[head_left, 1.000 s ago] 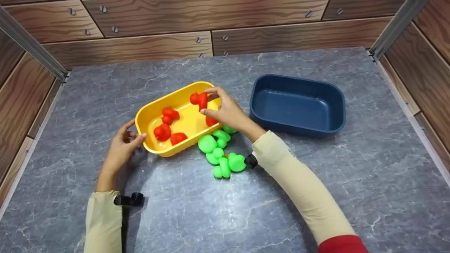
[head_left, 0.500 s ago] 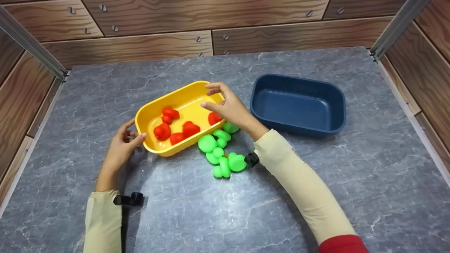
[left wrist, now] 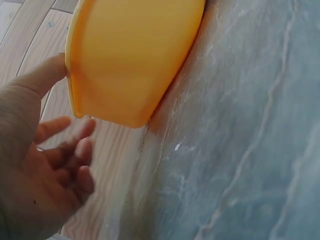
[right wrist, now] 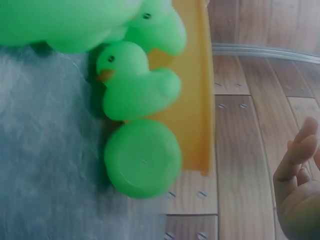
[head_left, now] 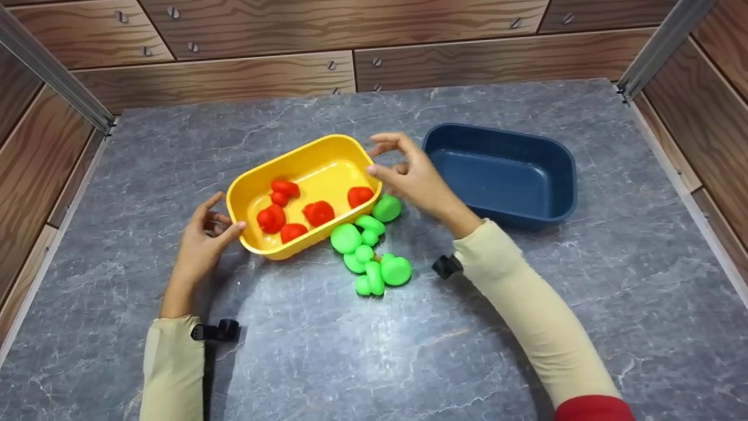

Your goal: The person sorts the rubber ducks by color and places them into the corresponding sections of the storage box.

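My left hand [head_left: 201, 242] touches the left end of the yellow tub [head_left: 283, 161], its thumb [left wrist: 47, 72] against the rim and its other fingers loosely bent beside the wall. Several red toy ducks [head_left: 318, 214] lie scattered inside that tub. Just off the tub's right end, my right hand [head_left: 418, 178] holds nothing, with thumb and fingers spread apart. Along the tub's front side lies a cluster of green rubber ducks [head_left: 396, 271]; the right wrist view shows one green duck [right wrist: 137, 85] close up, with a dark eye and orange beak.
A dark blue tub [head_left: 497, 178] with nothing in it stands to the right, partly behind my right hand. Wood-patterned panels [head_left: 456, 23] bound the grey marbled tabletop [head_left: 327, 362] at the back and sides.
My right hand has let a red duck go into the yellow tub, where it now lies near the front wall. The hand has then moved right, out past the rim. My left hand stays put.
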